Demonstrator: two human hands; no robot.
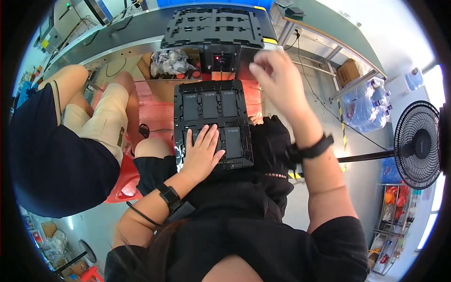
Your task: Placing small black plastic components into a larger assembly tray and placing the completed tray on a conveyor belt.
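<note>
A black plastic tray (210, 85) with rectangular pockets rests across my lap. Flat dark rectangular pieces (229, 103) with small pale print sit in several of its pockets. My left hand (201, 155) lies flat over the tray's near-left part, fingers spread, and covers the pocket beneath. Raised to the right of the tray's far end, my right hand (279, 80) has loosely curled fingers, with a gap between thumb and forefinger. Nothing shows in it, and it touches neither the tray nor the bench.
Another black tray (213, 30) lies on the bench (134, 35) ahead, above a dark box (221, 61) with a red light. A seated person (61, 136) is close on my left. A black fan (418, 143) stands at the right. A carton (162, 89) holds crumpled plastic.
</note>
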